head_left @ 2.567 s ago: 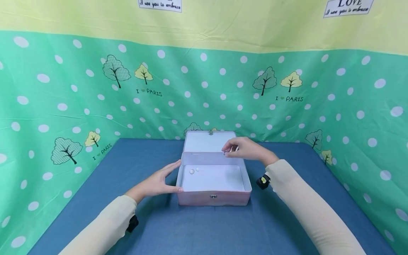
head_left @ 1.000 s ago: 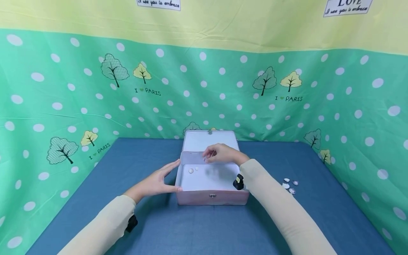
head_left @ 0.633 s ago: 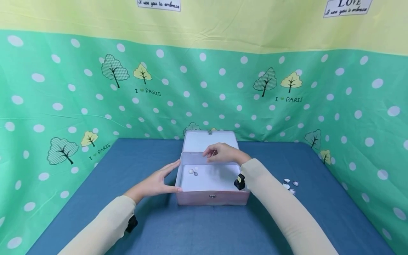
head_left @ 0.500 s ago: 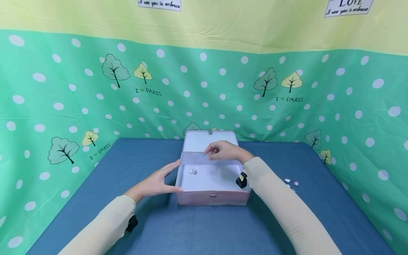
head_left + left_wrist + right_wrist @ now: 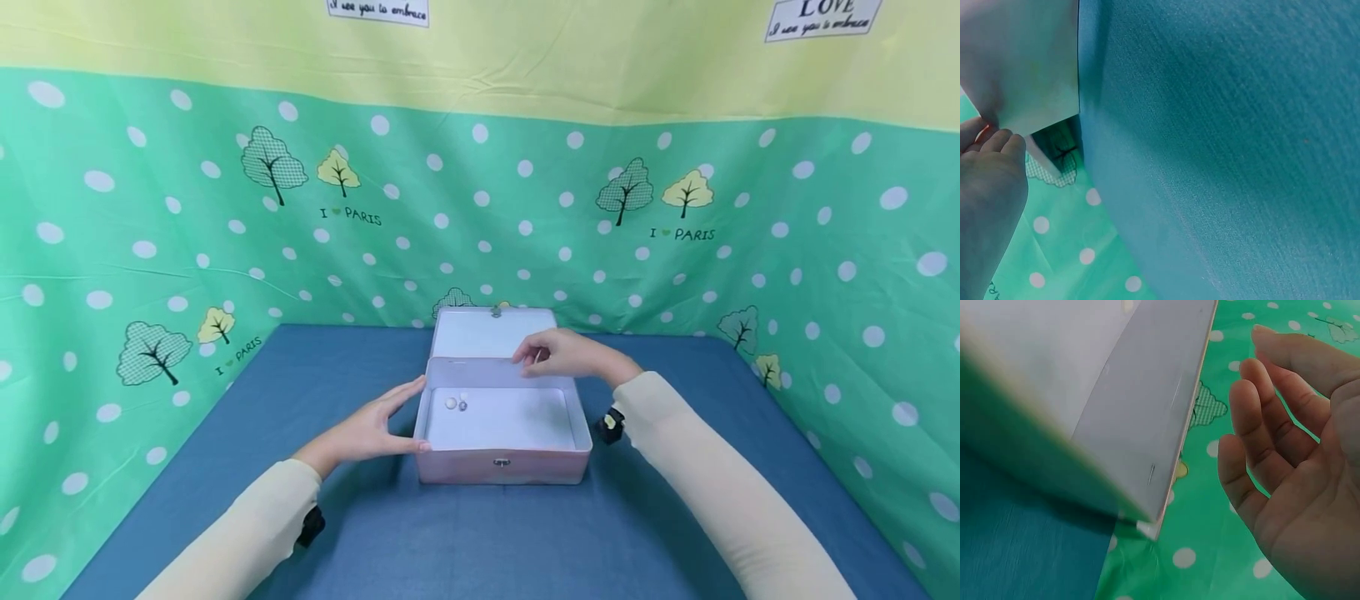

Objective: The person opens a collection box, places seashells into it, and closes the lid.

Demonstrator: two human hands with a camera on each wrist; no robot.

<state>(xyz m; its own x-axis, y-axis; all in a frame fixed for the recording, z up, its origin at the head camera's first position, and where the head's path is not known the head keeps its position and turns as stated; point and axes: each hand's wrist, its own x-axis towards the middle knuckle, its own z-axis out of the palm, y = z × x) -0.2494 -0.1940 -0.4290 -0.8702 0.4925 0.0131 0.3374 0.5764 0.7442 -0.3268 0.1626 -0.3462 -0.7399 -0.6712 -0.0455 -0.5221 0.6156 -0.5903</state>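
A pale pink metal box [image 5: 501, 467] stands on the blue table with its lid [image 5: 480, 332] raised at the back. Inside, toward the left, lie a few small shell-like pieces, among them a round white piece [image 5: 451, 403] and a greyish-purple piece [image 5: 462, 406]. My left hand [image 5: 367, 429] rests against the box's left side, thumb and fingers spread along its rim. Above the back right of the box hovers my right hand [image 5: 570, 352]. In the right wrist view that right hand [image 5: 1297, 444] has loosely bent fingers and holds nothing.
A blue cloth [image 5: 360, 525] covers the table. Behind and at the sides hangs a green polka-dot curtain [image 5: 480, 225] with printed trees. My right sleeve [image 5: 720, 475] crosses the table's right part. A dark wrist camera [image 5: 611, 425] sits under that wrist.
My right hand carried a small purple-white shell-like piece left over the box and let it drop inside, then drew back right. Several loose pieces on the right are now hidden behind my sleeve.
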